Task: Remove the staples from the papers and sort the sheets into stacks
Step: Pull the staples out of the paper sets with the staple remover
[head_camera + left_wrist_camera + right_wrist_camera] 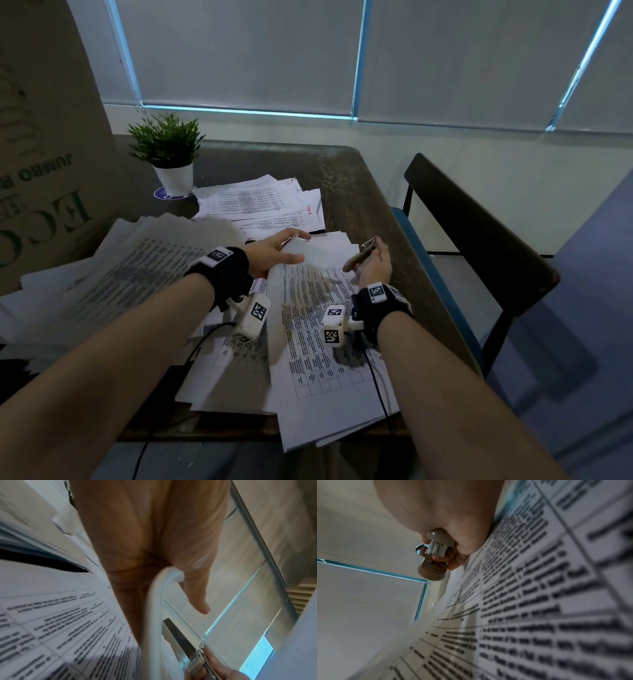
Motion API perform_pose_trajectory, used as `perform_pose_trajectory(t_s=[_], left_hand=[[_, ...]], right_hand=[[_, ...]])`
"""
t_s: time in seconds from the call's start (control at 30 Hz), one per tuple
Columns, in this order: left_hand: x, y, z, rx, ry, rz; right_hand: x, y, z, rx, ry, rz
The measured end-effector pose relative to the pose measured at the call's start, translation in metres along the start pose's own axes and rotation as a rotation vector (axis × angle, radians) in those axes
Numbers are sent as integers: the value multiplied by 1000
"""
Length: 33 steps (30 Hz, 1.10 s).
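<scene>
Desk w/ printed pages: left hand (270,251) pinches the bent-over top edge of a stapled sheet set (318,329) btwn thumb & fingers; just right of those fingertips, right hand (375,263) curls tight round a beige staple remover (359,255), tip raised.
</scene>
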State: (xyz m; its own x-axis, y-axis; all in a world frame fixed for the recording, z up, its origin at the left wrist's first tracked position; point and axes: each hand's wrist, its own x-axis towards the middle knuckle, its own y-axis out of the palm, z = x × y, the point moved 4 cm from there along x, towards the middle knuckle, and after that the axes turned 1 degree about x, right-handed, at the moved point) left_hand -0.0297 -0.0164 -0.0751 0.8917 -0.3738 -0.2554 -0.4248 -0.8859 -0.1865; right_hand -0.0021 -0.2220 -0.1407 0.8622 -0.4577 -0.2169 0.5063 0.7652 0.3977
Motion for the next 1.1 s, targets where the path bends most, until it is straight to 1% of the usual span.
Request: perform_pose_trajectory(t_s=[0.07, 0.2, 0.27, 0.33, 0.4, 0.43, 0.47, 0.5, 0.57, 0.6, 0.63, 0.67, 0.7, 0.73, 0.83, 0.9, 0.93, 1.0, 1.07, 1.1], left_hand=[[1, 0, -1, 40, 32, -54], [4, -4, 1, 17, 13, -133], [3, -10, 1, 43, 32, -211], [1, -13, 0, 151, 46, -294], [-3, -12, -2, 385, 63, -327], [-4, -9, -2, 473, 74, -299], [-2, -9, 0, 498, 78, -237], [-1, -8, 4, 446, 39, -148], [-4, -3, 14, 257, -130, 43], [-6, -1, 19, 198, -184, 101], [-7, -2, 22, 169, -196, 117], [-6, -5, 25, 157, -184, 93], [-5, -10, 26, 159, -159, 28], [-6, -18, 24, 154, -132, -66], [-13, -52, 2, 105, -52, -449], [-25, -74, -25, 186, 6, -651], [-32, -85, -39, 249, 29, -721], [-41, -108, -63, 357, 48, -820], [-50, -127, -77, 528, -9, -904], [-53, -135, -79, 655, -74, -929]], right_hand=[[1, 0, -2, -10, -2, 4], [0, 1, -2, -21, 2, 3], [2, 1, -2, -22, 3, -16], [5, 1, -3, -12, 7, -27], [6, 0, -4, -21, 15, -27], [6, 0, -3, -30, 19, -24], [6, -1, -3, -31, 21, -22], [6, -1, -4, -33, 21, -25], [7, -2, -4, -36, 22, -35], [8, -2, -4, -35, 36, -38], [9, -1, -3, -31, 54, -37], [10, 0, -1, -32, 68, -37], [12, 1, 2, -33, 76, -37], [13, 4, 6, -37, 78, -36], [12, 17, 16, -4, 56, -15], [10, 29, 21, 31, 46, 31], [9, 33, 23, 30, 52, 53], [7, 40, 23, 7, 76, 73], [5, 43, 18, 6, 128, 88], [4, 44, 12, 3, 157, 99]])
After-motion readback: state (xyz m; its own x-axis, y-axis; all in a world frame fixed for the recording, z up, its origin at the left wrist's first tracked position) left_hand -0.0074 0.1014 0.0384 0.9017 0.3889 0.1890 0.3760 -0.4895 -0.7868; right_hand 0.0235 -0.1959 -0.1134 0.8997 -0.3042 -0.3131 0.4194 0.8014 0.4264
